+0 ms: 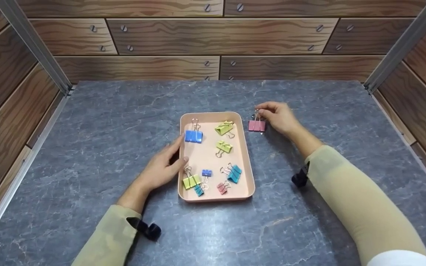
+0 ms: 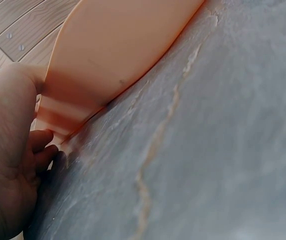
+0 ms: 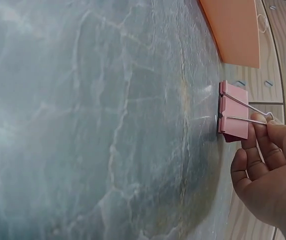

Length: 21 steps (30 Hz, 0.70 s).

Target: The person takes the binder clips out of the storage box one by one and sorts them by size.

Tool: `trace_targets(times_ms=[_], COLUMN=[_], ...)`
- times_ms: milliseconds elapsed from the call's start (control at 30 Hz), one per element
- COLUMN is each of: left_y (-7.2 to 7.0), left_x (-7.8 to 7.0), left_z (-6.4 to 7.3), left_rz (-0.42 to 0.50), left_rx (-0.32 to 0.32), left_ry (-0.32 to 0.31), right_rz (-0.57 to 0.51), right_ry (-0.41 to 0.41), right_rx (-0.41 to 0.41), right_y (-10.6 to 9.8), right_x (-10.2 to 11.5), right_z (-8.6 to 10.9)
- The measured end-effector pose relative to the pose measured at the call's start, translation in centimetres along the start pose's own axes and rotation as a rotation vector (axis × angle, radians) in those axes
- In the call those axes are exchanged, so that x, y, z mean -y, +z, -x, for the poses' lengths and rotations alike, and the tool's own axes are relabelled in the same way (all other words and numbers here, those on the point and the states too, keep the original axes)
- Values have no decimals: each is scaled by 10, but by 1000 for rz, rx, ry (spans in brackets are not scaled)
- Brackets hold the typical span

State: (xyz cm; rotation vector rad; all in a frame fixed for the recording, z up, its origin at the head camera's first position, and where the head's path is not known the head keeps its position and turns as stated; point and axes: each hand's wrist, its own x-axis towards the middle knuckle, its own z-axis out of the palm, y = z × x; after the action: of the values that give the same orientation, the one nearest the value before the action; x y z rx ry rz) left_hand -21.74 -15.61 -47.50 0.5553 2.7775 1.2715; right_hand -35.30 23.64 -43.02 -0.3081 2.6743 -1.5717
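My right hand pinches the wire handle of a pink binder clip just right of the tray. In the right wrist view that clip hangs with its spine right at the tabletop. My left hand holds the left wall of a shallow peach tray, thumb over the rim and fingers along the outside. Inside lie a large blue binder clip, yellow-green clips, a teal clip, a small teal clip, a small pink clip and a small blue clip.
The tray stands mid-table on a dark grey marbled tabletop. Wood-patterned panels rise at the back and both sides, with metal posts at the rear corners. Black wrist straps sit on both sleeves.
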Motion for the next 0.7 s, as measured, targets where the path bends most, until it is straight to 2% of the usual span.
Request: trace_targets(times_ms=[500, 700], left_y=[0, 0], left_x=[1, 1], left_z=[0, 0], left_rz=[7, -1], left_rx=[-5, -5], left_ry=[7, 8], right_rz=[-41, -118], right_ry=[2, -4], right_rx=[12, 39], right_y=[1, -2], right_x=[-4, -6], right_z=[-5, -4])
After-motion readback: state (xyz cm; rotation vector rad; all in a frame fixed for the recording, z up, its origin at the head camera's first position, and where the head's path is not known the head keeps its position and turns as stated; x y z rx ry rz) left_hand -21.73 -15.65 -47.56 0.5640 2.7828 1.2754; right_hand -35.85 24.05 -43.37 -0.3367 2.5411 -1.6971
